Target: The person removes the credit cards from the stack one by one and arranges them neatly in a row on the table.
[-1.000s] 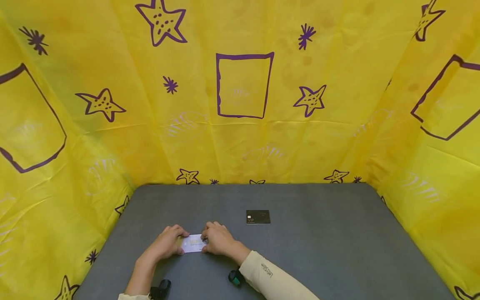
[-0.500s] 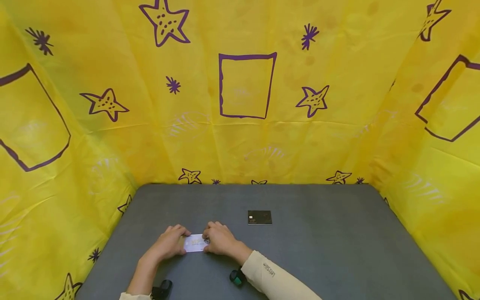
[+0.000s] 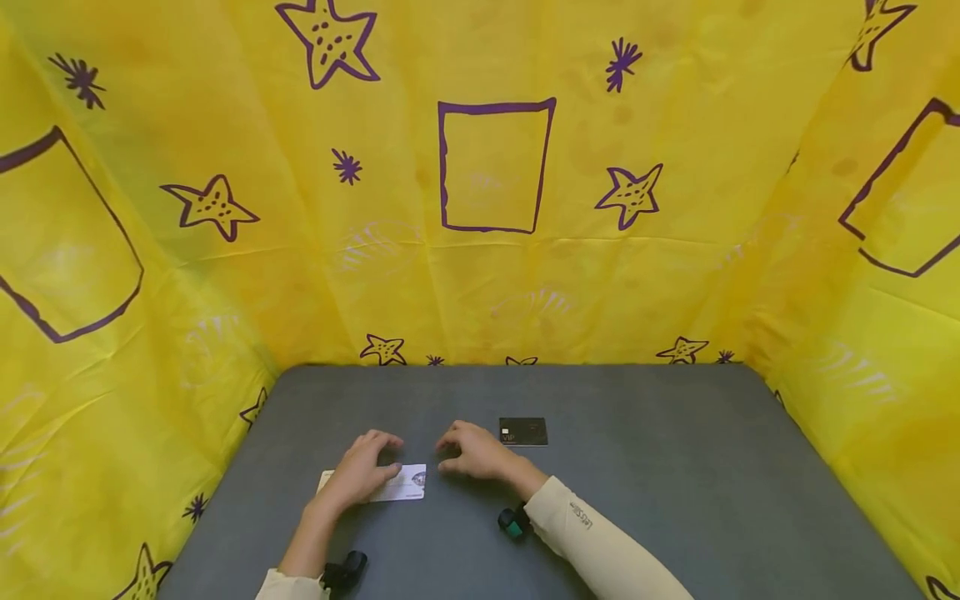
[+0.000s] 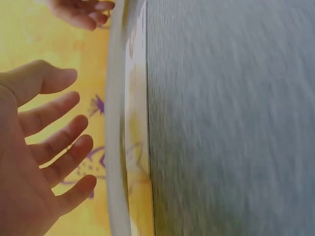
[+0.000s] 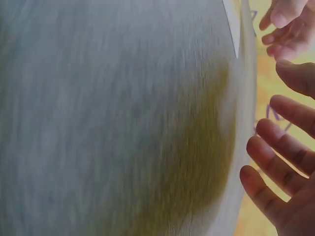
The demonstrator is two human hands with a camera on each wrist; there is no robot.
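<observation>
On the grey table lies a white card [image 3: 408, 483] with a round dark emblem near its right end. My left hand [image 3: 362, 471] is held over its middle, fingers apart and holding nothing; a pale strip shows on the far side of that hand. The left wrist view shows the long white card [image 4: 138, 123] edge-on, beside my spread fingers. To the right of the card, my right hand [image 3: 476, 450] hovers with loosely bent fingers and nothing in them. Just beyond the right hand is a black card [image 3: 523, 431] marked VIP, with a pale chip square.
Yellow cloth [image 3: 480, 283] with purple stars and outlines hangs behind and along both sides of the table [image 3: 660, 467]. A dark wrist camera [image 3: 345, 571] sits below the left wrist, another dark camera [image 3: 513, 522] below the right.
Both hands have let go of the white card's ends. The right hand has moved right and away, toward the black card; the left has lifted and shifted right over the white card.
</observation>
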